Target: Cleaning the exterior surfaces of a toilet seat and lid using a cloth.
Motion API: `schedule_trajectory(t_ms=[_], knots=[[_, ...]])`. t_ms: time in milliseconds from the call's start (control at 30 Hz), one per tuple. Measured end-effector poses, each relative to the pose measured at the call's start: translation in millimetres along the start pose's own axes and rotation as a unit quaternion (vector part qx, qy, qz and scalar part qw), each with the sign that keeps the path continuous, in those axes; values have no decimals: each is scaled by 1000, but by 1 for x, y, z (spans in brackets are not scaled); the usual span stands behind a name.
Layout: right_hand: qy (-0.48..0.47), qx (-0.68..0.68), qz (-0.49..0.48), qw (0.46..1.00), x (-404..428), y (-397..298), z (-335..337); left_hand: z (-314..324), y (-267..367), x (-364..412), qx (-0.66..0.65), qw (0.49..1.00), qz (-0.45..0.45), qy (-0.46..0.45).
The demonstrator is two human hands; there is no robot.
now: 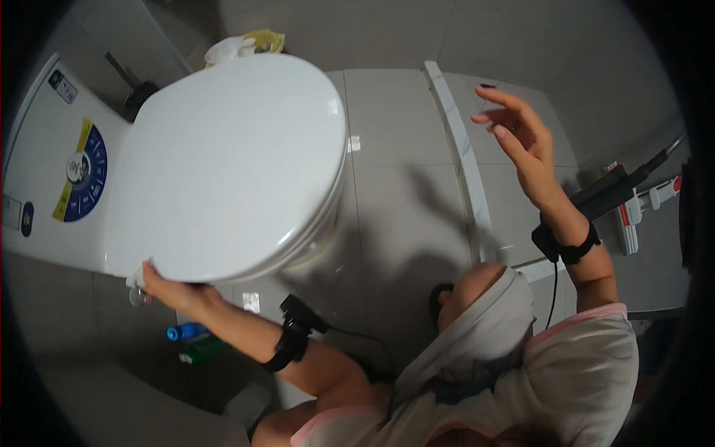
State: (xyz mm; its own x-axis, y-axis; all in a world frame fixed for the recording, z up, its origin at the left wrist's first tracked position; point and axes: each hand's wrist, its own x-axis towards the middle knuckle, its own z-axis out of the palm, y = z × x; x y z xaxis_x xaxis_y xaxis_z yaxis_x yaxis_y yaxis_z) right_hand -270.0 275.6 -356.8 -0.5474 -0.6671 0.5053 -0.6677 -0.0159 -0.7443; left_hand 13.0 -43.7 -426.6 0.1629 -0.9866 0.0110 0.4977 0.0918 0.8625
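A white toilet with its lid (229, 167) down fills the left half of the view. My left hand (176, 290) is at the lid's near rear edge, close to the tank (39, 184). A small white wad (135, 278), apparently tissue or cloth, shows at its fingers; the other fingers are partly hidden below the hand. My right hand (522, 137) is raised over the marble-look floor curb (461, 139), its fingers curved and apart, holding nothing. Each wrist bears a black strap with a small device and a cable.
Blue (187, 331) and green (206, 350) bottles lie below my left forearm. A toilet brush (139, 92) and a bag-lined bin (246, 47) stand behind the toilet. To the right are a black-handled tool (609, 193) and a white-and-red cleaning appliance (631, 218).
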Motion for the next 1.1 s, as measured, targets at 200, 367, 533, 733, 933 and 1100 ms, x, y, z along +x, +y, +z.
schedule_trajectory(t_ms=[200,367,533,733,933,1100], knots=[[89,-16,116,989,-44,37,-34,-33,-7,58,-4,998,35,60],[77,18,130,988,-26,50,8,-11,6,-9,51,997,44,44],[1,55,67,996,-4,44,57,16,-11,-107,94,980,170,36],[-134,-75,-88,984,24,-19,105,-3,-4,-33,54,991,113,56],[-346,-280,-136,885,51,-54,131,-38,28,80,156,983,99,13],[-341,-288,-143,883,50,-48,131,-15,51,72,595,778,202,0]])
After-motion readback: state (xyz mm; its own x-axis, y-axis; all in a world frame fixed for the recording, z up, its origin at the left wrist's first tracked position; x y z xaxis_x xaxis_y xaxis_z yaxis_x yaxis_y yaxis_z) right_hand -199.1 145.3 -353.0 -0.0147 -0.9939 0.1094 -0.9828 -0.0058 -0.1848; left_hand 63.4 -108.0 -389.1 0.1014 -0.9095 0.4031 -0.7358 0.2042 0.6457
